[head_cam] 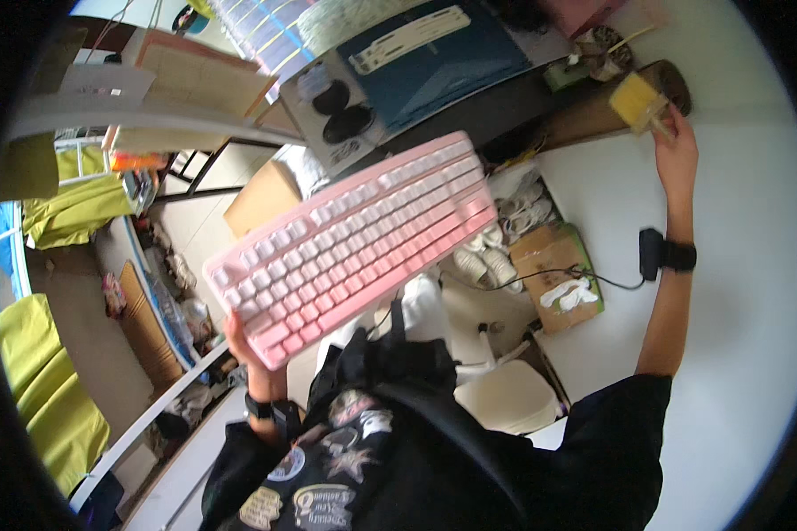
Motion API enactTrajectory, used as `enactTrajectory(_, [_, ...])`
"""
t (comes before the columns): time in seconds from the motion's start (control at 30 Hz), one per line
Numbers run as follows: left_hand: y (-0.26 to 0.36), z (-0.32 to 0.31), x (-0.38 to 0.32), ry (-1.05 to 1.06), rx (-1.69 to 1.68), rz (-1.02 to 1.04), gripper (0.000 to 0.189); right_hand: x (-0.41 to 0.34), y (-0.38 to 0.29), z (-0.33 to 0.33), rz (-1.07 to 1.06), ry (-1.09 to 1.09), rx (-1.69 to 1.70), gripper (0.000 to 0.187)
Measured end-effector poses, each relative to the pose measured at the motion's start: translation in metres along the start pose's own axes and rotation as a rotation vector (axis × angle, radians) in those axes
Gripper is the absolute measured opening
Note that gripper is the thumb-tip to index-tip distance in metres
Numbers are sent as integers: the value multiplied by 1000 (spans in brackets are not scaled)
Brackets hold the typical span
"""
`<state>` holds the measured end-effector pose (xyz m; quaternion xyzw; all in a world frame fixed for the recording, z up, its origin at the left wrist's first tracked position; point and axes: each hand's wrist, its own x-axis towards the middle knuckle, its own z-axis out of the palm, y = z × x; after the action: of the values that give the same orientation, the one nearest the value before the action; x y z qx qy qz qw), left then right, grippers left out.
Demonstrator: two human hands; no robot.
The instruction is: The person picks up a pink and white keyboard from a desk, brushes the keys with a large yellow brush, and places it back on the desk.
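Note:
My left hand (242, 345) grips the lower left corner of a pink computer keyboard (352, 249), which is held up tilted in front of me, keys facing the camera. Out to the right, my right hand (679, 143) is shut on the handle of a flat brush with yellow bristles (634, 103). The brush is well apart from the keyboard, near the wall, its bristles pointing up and left. Both wrists wear black bands, and a cable hangs from the device on the right one.
Beyond the keyboard is a desk (292, 99) with a dark blue mat (432, 73). Shoes (485, 262) and a flattened cardboard box (554, 279) lie below at the right, near a pale chair seat (511, 398). A bed frame (153, 418) stands at the left.

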<state>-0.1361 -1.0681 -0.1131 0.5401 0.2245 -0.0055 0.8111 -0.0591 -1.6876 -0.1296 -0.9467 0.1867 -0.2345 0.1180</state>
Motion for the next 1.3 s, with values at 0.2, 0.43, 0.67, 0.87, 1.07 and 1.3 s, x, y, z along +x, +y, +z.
enactTrajectory(0.2, [3,-30,23,-187,-6,-88,57,-146,-150,-95,179,-374,444,39])
enactTrajectory(0.43, [6,-44,42,-603,-79,-232,66,-237,-288,-130,227,-412,318,27])
enactTrajectory(0.67, [14,-53,63,-830,24,-431,84,-295,-365,-90,110,-300,368,19])
enactTrajectory(0.87, [22,-55,58,-1010,155,-531,76,-301,-465,-85,-101,-203,758,20])
enactTrajectory(1.07, [7,-62,52,-973,-11,-580,62,-329,-438,-100,59,-198,568,19])
enactTrajectory(1.3, [18,-60,46,-1074,176,-407,67,-417,-289,-143,365,-150,-204,16])
